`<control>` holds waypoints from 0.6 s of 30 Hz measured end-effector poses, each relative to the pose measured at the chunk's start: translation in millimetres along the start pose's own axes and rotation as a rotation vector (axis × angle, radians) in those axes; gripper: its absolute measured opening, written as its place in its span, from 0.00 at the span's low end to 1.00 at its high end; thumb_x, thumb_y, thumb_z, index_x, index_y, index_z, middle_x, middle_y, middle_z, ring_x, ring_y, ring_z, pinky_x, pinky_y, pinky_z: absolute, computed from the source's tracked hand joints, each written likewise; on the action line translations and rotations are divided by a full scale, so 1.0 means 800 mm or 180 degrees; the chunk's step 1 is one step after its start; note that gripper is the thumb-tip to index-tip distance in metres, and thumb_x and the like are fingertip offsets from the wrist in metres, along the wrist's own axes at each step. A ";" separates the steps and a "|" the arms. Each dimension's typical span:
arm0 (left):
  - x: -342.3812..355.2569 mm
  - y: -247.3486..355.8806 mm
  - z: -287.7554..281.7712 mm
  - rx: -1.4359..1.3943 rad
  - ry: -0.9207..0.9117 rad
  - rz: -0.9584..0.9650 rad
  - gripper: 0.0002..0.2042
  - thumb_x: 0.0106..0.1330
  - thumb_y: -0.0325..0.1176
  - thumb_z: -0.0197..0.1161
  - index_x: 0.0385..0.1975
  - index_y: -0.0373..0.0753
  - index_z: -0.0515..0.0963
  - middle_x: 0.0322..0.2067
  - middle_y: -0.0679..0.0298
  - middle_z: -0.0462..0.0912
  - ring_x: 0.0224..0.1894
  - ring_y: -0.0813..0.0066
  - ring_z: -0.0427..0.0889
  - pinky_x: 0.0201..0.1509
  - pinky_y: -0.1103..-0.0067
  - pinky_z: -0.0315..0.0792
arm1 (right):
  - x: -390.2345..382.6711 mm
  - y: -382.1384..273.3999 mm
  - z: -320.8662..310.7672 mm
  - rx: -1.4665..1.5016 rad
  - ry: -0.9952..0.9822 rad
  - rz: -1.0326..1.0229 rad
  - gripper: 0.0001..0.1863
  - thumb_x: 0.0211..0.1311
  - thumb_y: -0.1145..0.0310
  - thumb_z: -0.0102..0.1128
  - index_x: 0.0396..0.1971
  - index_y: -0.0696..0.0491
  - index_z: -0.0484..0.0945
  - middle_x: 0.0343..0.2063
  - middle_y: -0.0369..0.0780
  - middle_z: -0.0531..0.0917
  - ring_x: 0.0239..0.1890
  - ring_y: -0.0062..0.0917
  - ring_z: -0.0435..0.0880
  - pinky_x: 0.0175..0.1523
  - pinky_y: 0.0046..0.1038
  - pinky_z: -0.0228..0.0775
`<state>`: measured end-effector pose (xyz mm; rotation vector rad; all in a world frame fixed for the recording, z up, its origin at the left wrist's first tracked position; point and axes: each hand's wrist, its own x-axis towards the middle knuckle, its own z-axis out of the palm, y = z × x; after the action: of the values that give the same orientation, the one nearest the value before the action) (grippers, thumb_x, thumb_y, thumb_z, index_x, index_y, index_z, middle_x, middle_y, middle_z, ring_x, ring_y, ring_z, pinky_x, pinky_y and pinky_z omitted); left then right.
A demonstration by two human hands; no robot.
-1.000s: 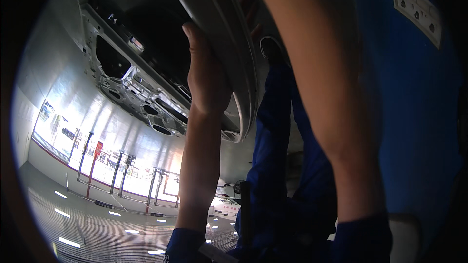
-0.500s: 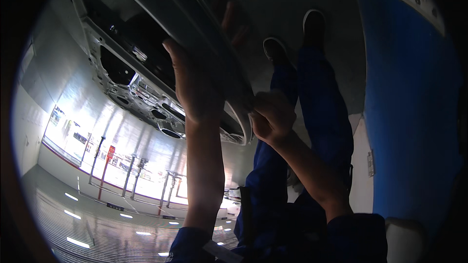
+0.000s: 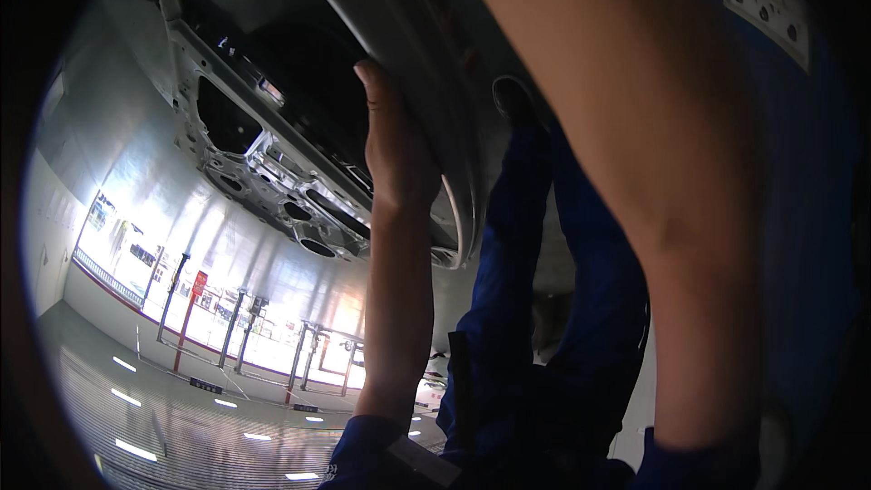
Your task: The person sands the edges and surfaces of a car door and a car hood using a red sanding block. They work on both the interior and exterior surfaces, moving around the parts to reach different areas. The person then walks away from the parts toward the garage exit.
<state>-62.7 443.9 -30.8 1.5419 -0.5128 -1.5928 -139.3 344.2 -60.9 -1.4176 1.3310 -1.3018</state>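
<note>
Bare right forearm (image 3: 653,172) slanting upward, right hand out of view, its grip I cannot tell, left hand (image 3: 400,159) curved around smooth grey frame (image 3: 425,73), holding near its lower end, thumb straight, pierced metal panel (image 3: 272,156) beyond frame's left edge.

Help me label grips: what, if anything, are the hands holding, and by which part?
The left hand appears to grip the curved grey panel by its left edge. The right hand is out of view: cannot tell.

Dark blue sleeves (image 3: 363,445) are matching the blue trousers (image 3: 508,254); a pale rim (image 3: 496,91) is edging the dark shoe (image 3: 516,103).
</note>
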 end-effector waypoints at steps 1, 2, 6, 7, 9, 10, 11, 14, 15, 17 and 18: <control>-0.004 0.002 0.000 -0.0147 -0.0032 -0.0094 0.36 0.77 0.61 0.30 0.74 0.38 0.53 0.68 0.52 0.64 0.69 0.55 0.65 0.72 0.62 0.62 | 0.001 -0.001 -0.003 0.0017 0.0001 -0.0003 0.05 0.63 0.75 0.66 0.36 0.53 0.80 0.26 0.38 0.82 0.27 0.22 0.82 0.31 0.23 0.73; -0.007 0.005 -0.001 -0.0285 -0.0061 -0.0192 0.34 0.79 0.58 0.34 0.73 0.37 0.55 0.68 0.56 0.64 0.68 0.59 0.66 0.73 0.68 0.61 | -0.010 -0.001 -0.008 -0.0006 0.0021 0.0015 0.04 0.63 0.75 0.66 0.36 0.53 0.80 0.25 0.38 0.82 0.27 0.22 0.82 0.31 0.23 0.72; 0.003 -0.012 -0.005 -0.0399 0.0176 0.0016 0.34 0.78 0.59 0.32 0.73 0.39 0.54 0.65 0.52 0.68 0.74 0.52 0.57 0.77 0.58 0.54 | -0.207 0.000 -0.050 -0.0162 0.0060 0.0049 0.06 0.62 0.77 0.65 0.37 0.53 0.81 0.26 0.39 0.81 0.24 0.22 0.79 0.29 0.23 0.70; 0.004 -0.007 0.000 -0.0395 0.0204 0.0130 0.34 0.78 0.59 0.31 0.73 0.39 0.54 0.65 0.52 0.69 0.75 0.51 0.55 0.77 0.55 0.53 | -0.264 -0.006 -0.071 -0.0044 -0.0229 0.0297 0.09 0.59 0.80 0.66 0.39 0.53 0.81 0.28 0.39 0.82 0.26 0.24 0.80 0.29 0.24 0.71; 0.001 -0.007 0.008 -0.0427 0.0222 0.0215 0.35 0.78 0.60 0.31 0.73 0.39 0.54 0.65 0.51 0.68 0.74 0.50 0.56 0.77 0.52 0.53 | -0.337 -0.021 -0.083 -0.0126 -0.0251 0.0772 0.11 0.57 0.81 0.66 0.39 0.54 0.81 0.29 0.39 0.83 0.29 0.25 0.82 0.31 0.25 0.72; -0.002 -0.007 0.010 -0.0451 0.0250 0.0208 0.35 0.78 0.60 0.30 0.73 0.39 0.54 0.67 0.51 0.66 0.73 0.51 0.59 0.76 0.53 0.54 | -0.339 -0.024 -0.086 -0.0138 -0.0257 0.0810 0.11 0.57 0.80 0.66 0.40 0.54 0.81 0.30 0.39 0.83 0.30 0.25 0.82 0.32 0.25 0.72; -0.003 -0.007 0.013 -0.0484 0.0248 0.0202 0.35 0.78 0.60 0.30 0.73 0.38 0.55 0.68 0.50 0.64 0.72 0.52 0.62 0.75 0.53 0.55 | -0.332 -0.028 -0.086 -0.0173 -0.0244 0.0838 0.11 0.56 0.80 0.66 0.40 0.54 0.81 0.31 0.39 0.83 0.30 0.25 0.82 0.32 0.25 0.72; -0.030 -0.052 -0.025 -0.1147 -0.0534 0.0054 0.35 0.78 0.58 0.29 0.75 0.38 0.52 0.72 0.51 0.59 0.73 0.54 0.59 0.77 0.57 0.52 | -0.313 -0.022 -0.071 -0.0020 -0.0035 0.0710 0.17 0.50 0.81 0.69 0.42 0.51 0.83 0.32 0.39 0.83 0.29 0.28 0.81 0.31 0.28 0.72; -0.050 -0.073 -0.042 -0.1050 -0.0578 -0.0100 0.34 0.79 0.57 0.28 0.75 0.38 0.50 0.72 0.51 0.58 0.74 0.54 0.57 0.77 0.59 0.50 | -0.287 -0.024 -0.060 -0.0010 0.0077 0.0708 0.15 0.52 0.78 0.69 0.42 0.51 0.83 0.32 0.38 0.83 0.29 0.28 0.81 0.31 0.28 0.72; -0.105 -0.102 -0.052 -0.0189 -0.0005 -0.0568 0.33 0.80 0.56 0.27 0.75 0.37 0.49 0.72 0.52 0.58 0.75 0.57 0.56 0.78 0.62 0.50 | -0.220 -0.020 -0.041 -0.0036 0.0243 0.0614 0.12 0.55 0.76 0.69 0.40 0.52 0.82 0.32 0.38 0.83 0.28 0.29 0.81 0.31 0.29 0.72; -0.130 -0.117 -0.062 -0.0186 0.0024 -0.0687 0.34 0.80 0.55 0.26 0.74 0.35 0.50 0.72 0.52 0.58 0.75 0.59 0.56 0.78 0.64 0.50 | -0.192 -0.017 -0.030 0.0044 0.0245 0.0529 0.11 0.56 0.76 0.69 0.39 0.52 0.82 0.31 0.38 0.82 0.28 0.29 0.81 0.31 0.29 0.71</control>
<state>-53.4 590.9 -48.2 1.6015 -0.3003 -1.7474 -149.5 499.4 -68.8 -1.2302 1.4555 -1.2632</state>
